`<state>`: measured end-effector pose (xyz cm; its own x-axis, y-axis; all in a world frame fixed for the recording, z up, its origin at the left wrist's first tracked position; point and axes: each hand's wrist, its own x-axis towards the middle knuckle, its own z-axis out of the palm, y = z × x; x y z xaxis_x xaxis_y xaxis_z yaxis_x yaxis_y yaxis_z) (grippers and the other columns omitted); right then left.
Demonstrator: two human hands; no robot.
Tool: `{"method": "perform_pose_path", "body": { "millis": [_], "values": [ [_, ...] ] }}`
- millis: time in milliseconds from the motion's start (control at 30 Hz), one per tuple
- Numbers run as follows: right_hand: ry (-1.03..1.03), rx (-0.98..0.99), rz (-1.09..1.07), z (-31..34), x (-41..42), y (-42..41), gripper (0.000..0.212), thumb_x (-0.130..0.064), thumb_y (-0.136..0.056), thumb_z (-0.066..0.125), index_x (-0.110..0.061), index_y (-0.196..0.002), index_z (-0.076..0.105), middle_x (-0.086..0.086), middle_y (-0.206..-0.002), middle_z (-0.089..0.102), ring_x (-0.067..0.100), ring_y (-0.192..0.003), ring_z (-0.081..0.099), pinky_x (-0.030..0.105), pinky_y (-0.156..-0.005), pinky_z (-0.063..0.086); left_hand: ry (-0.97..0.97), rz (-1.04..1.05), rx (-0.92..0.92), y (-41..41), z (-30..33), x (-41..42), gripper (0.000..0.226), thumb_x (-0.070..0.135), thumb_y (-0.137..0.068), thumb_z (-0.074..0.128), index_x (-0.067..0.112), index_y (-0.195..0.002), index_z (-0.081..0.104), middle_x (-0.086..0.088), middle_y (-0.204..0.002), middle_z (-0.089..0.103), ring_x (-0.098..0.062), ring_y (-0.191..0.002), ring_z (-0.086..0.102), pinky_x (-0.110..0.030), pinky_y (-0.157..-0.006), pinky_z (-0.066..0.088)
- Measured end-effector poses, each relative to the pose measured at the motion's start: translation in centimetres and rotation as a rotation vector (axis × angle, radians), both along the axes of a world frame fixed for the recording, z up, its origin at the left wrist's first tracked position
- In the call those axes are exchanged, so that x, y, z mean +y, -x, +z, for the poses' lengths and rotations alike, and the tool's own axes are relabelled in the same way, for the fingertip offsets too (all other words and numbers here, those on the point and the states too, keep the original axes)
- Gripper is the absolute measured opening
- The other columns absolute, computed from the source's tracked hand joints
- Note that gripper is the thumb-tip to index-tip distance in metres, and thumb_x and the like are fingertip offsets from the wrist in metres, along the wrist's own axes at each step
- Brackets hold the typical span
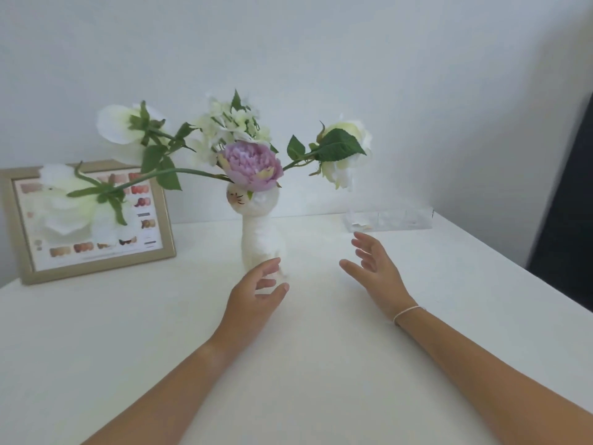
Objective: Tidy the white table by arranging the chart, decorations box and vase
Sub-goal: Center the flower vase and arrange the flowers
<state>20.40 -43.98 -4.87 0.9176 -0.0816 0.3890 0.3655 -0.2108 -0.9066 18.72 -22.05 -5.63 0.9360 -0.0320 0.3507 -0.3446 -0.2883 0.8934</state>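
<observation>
Two hands are out over the white worktop (321, 348), & both are spread w/ nothing in them. The left hand (253, 300) is curled a bit, right by the foot of the vase (261, 239); its fingertips look like they touch the bottom, but it's too blurry to tell for sure. The right hand (375, 268) is off to the side, apart from the vase, palm turned in. The vase is tall, thin & white w/ a little cat face near the top, & it stands up straight in the middle, a bit toward the back. Big flowers (252, 167) stick far out to both sides, so I think it's top-heavy & can tip easy. The chart (93, 220), in a gold frame, leans up at the back left by the wall. The clear decorations box (390, 218) sits at the back right, near the wall too. The step now looks like getting hold of the vase to put it in a good spot. To do it well: bring both hands in low, one on each side, hold the fat bottom part, not the skinny neck. Keep it straight up. Slide or lift slow, & watch the long stems so they don't bump the chart.
</observation>
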Motion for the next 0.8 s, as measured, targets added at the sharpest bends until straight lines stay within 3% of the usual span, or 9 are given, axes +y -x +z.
{"method": "perform_pose_path", "body": {
  "millis": [100,233,367,533,700,800],
  "values": [
    [0.007,0.006,0.031,0.0,2.6,0.5,0.051,-0.024,-0.08,0.067,-0.037,-0.123,0.042,-0.009,-0.128,0.049,0.012,-0.12,0.047,0.023,-0.1,0.033,0.04,0.049,-0.026,0.7,0.0,2.4,0.028,0.013,-0.086,0.061,0.028,-0.109,0.06,0.011,-0.11,0.061,-0.007,-0.092,0.059,-0.003,-0.068,0.043],
    [-0.013,0.007,0.07,-0.1,5.9,0.6,0.052,-0.025,-0.079,0.068,-0.04,-0.12,0.042,-0.011,-0.127,0.048,0.011,-0.12,0.046,0.023,-0.101,0.033,0.122,0.081,-0.02,0.2,-0.1,4.9,0.022,0.016,-0.088,0.059,0.032,-0.104,0.06,0.01,-0.105,0.06,-0.013,-0.09,0.058,-0.029,-0.084,0.05],
    [-0.019,0.004,0.093,-0.3,9.0,0.0,0.055,-0.025,-0.079,0.069,-0.04,-0.122,0.039,-0.011,-0.131,0.044,0.01,-0.122,0.043,0.024,-0.101,0.032,0.24,0.047,0.0,-1.3,-0.1,6.0,0.025,0.017,-0.09,0.055,0.037,-0.104,0.057,0.005,-0.115,0.057,-0.006,-0.095,0.057,-0.027,-0.082,0.05],
    [-0.008,-0.014,0.056,-0.8,11.9,-1.4,0.069,-0.032,-0.077,0.07,-0.035,-0.135,0.032,-0.017,-0.135,0.036,0.004,-0.125,0.035,0.024,-0.102,0.029,0.32,0.023,0.038,-4.3,0.3,6.2,0.03,0.018,-0.091,0.051,0.042,-0.108,0.055,0.005,-0.125,0.052,0.007,-0.101,0.053,-0.032,-0.092,0.049],
    [0.0,-0.02,0.017,-0.9,13.1,-2.9,0.075,-0.037,-0.075,0.07,-0.036,-0.138,0.029,-0.015,-0.142,0.031,0.003,-0.129,0.031,0.024,-0.101,0.028,0.375,-0.072,0.095,-6.3,0.7,6.0,0.037,0.019,-0.091,0.049,0.05,-0.113,0.051,0.004,-0.134,0.045,0.006,-0.113,0.046,-0.036,-0.1,0.043],
    [-0.011,-0.009,0.019,-1.0,13.3,-3.4,0.072,-0.035,-0.076,0.07,-0.033,-0.137,0.032,-0.012,-0.143,0.033,0.008,-0.132,0.033,0.029,-0.106,0.031,0.376,-0.152,0.117,-7.1,0.8,5.6,0.039,0.019,-0.091,0.049,0.049,-0.117,0.051,0.005,-0.139,0.045,-0.007,-0.125,0.045,-0.042,-0.104,0.041]
  ]
}}
